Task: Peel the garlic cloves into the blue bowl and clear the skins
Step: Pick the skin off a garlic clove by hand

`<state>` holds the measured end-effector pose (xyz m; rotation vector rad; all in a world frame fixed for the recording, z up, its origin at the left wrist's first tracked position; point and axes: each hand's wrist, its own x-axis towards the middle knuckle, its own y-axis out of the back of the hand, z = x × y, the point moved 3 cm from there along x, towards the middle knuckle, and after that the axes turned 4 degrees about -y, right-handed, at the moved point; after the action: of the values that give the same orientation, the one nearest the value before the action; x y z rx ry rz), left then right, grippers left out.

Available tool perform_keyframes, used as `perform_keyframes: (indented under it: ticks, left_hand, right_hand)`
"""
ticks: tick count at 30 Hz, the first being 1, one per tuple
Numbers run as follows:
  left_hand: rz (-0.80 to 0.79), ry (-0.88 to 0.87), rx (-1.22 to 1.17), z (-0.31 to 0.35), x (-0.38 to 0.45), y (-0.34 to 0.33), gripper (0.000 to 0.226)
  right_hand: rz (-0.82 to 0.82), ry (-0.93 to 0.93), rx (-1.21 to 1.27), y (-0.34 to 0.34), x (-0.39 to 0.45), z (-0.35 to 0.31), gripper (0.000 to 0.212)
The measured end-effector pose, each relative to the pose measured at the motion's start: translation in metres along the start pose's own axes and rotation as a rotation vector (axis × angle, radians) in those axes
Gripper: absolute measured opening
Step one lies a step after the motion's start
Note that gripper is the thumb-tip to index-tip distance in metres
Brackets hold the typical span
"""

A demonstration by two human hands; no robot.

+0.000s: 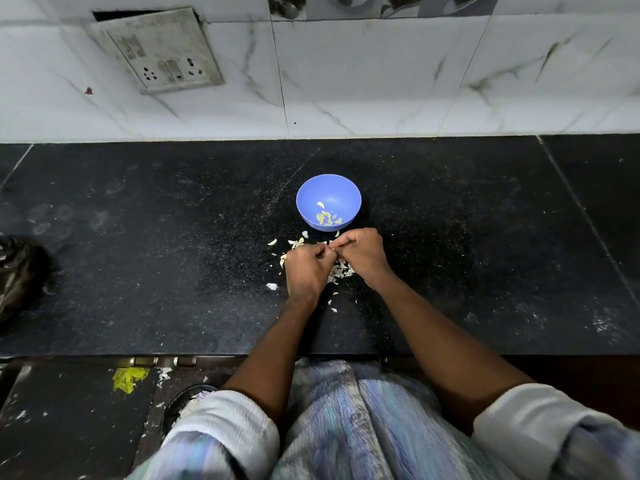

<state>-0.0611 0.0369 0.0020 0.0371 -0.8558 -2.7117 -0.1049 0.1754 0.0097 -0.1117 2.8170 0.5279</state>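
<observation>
While skins point(337, 271) litter the counter point(138, 271), both hands point(308, 268) pinch together.

There is one blue bowl point(328, 201). There are two hands, the left hand point(307, 268) and the right hand point(362, 252). The peeled cloves point(327, 218) and skins point(341, 271) are too small to count.

Both bare forearms reach forward, converging — left hand point(307, 268) and right hand point(360, 252) meet, fingers curled, fingertips touching.
</observation>
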Motion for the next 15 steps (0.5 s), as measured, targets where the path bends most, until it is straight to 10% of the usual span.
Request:
perform_keyframes:
  ticks: [15]
  left_hand:
    - [0.057, 0.147, -0.263, -0.003, 0.006, -0.007, 0.017]
  right_hand:
    - [-0.053, -0.084, 0.221, 0.003, 0.003, 0.002, 0.016]
